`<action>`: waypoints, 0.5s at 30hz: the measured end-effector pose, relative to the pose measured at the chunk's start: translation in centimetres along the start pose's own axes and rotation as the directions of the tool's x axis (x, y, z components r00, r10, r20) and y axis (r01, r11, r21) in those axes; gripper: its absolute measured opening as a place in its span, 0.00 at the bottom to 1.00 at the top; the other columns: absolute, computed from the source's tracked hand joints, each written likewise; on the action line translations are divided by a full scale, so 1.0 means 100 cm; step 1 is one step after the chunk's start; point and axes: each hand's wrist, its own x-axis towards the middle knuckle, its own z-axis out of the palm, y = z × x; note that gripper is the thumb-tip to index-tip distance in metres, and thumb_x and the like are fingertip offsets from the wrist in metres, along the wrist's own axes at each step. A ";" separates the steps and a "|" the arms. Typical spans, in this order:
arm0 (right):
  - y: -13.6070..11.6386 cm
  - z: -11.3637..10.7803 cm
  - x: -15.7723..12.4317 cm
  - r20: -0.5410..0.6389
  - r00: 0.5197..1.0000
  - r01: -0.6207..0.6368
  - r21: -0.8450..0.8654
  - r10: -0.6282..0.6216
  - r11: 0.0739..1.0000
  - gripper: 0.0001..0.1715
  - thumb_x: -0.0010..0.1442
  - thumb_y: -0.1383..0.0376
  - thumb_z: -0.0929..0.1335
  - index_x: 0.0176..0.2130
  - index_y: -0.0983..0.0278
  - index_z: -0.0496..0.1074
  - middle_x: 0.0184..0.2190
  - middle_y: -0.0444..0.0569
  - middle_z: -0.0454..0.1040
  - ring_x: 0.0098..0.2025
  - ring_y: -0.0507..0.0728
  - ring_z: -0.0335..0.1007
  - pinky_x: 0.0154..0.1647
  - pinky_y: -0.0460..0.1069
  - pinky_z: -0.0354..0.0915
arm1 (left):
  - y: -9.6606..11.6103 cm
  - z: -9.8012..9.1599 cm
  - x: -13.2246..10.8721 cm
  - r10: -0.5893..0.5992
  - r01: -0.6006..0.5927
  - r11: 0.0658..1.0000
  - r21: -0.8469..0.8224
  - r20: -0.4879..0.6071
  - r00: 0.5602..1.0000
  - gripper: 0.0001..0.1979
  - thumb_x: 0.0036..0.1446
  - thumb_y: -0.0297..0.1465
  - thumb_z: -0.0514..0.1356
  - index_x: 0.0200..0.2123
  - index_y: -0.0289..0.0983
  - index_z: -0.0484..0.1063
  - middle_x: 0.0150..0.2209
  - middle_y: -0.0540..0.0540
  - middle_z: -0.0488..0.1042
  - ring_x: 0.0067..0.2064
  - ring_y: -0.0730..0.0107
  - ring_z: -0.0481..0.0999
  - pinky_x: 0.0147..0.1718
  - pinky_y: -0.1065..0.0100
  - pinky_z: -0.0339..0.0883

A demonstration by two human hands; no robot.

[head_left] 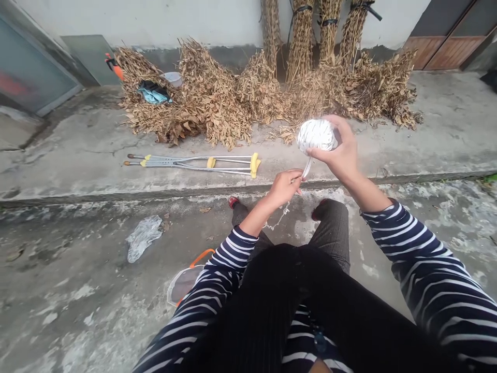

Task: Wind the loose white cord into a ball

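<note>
My right hand (pixel 341 150) is raised in front of me, closed around a white ball of plastic twine (pixel 316 135). A flat strand of the twine (pixel 306 167) runs down from the ball to my left hand (pixel 285 186), which pinches its end just below and to the left. More loose white twine (pixel 277 220) trails down toward the ground between my knees. Both arms wear dark sleeves with white stripes.
Piles of dried brown plants (pixel 248 93) lie on a raised concrete step (pixel 77 150), with tied bundles (pixel 330 31) leaning on the wall. A pair of metal crutches (pixel 194 163) lies on the step. A plastic bag (pixel 143 235) and an orange-rimmed basket (pixel 186 280) are on the ground at left.
</note>
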 end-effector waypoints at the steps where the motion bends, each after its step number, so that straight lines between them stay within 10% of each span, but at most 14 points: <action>1: 0.000 0.001 0.000 -0.002 1.000 -0.008 -0.003 0.008 1.000 0.47 0.51 0.42 0.80 0.63 0.55 0.70 0.61 0.56 0.73 0.66 0.73 0.67 0.67 0.74 0.65 | 0.001 0.000 0.000 -0.048 0.048 0.998 -0.029 0.007 0.999 0.08 0.59 0.20 0.60 0.30 0.32 0.78 0.33 0.46 0.81 0.25 0.78 0.76 0.26 0.76 0.70; 9: 0.004 0.010 -0.004 0.014 1.000 0.007 0.025 -0.007 1.000 0.46 0.53 0.44 0.80 0.64 0.56 0.68 0.63 0.57 0.72 0.66 0.72 0.68 0.67 0.73 0.66 | -0.002 -0.001 -0.007 -0.121 0.128 0.938 -0.321 0.044 0.992 0.11 0.66 0.34 0.62 0.46 0.32 0.78 0.19 0.54 0.73 0.16 0.78 0.67 0.18 0.75 0.61; 15: -0.012 0.013 -0.006 0.019 1.000 0.013 0.016 -0.014 1.000 0.47 0.53 0.43 0.79 0.65 0.54 0.67 0.62 0.56 0.73 0.66 0.73 0.68 0.68 0.74 0.65 | -0.007 0.003 0.004 -0.152 0.121 0.958 -0.260 -0.100 0.983 0.10 0.64 0.32 0.63 0.33 0.33 0.78 0.30 0.46 0.81 0.24 0.76 0.75 0.22 0.75 0.68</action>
